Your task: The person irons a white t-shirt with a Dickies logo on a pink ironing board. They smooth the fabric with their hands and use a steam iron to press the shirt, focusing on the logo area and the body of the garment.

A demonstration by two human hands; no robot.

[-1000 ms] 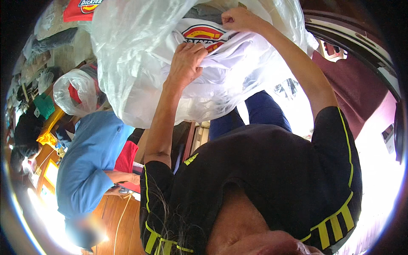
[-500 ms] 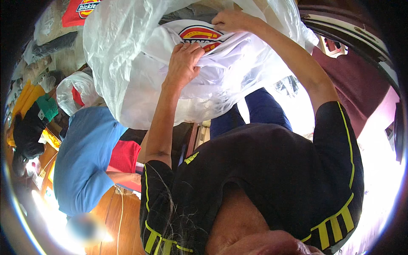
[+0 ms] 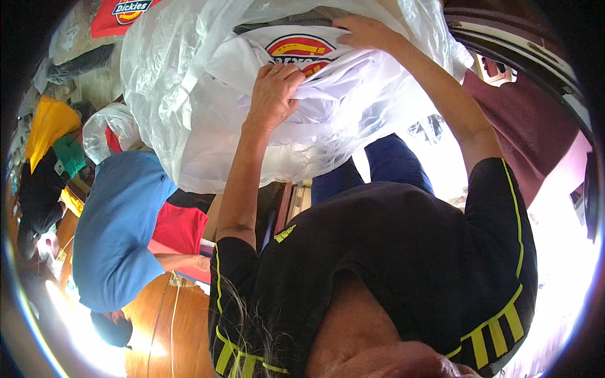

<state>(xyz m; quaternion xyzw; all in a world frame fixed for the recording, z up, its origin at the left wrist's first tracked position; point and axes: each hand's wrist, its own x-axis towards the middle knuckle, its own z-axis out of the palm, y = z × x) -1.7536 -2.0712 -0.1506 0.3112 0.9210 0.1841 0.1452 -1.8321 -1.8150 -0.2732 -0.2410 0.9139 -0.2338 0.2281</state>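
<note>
Clear plastic was seen around a folded white garment (image 3: 328,82) with a red and yellow emblem, the whole forming a large bag (image 3: 189,107) held up in front of the person. The left hand (image 3: 274,94) was laid on the lower part of the garment just below the emblem, its fingers curled and pressed together over a fold of white cloth and film, so that the material was pinched beneath them. The right hand (image 3: 362,31) was set flat on the upper edge of the garment, beside the emblem, with fingers spread rather than clenched; whether anything was gripped under the palm could not be told. Both bare forearms were raised from a black shirt (image 3: 403,264) with yellow stripes. At the left side, a second person in a blue top (image 3: 116,227) was bent over beside a red cloth (image 3: 183,227), above a wooden floor (image 3: 170,334). A smaller plastic bag (image 3: 104,129) lay near the blue top's upper edge
</note>
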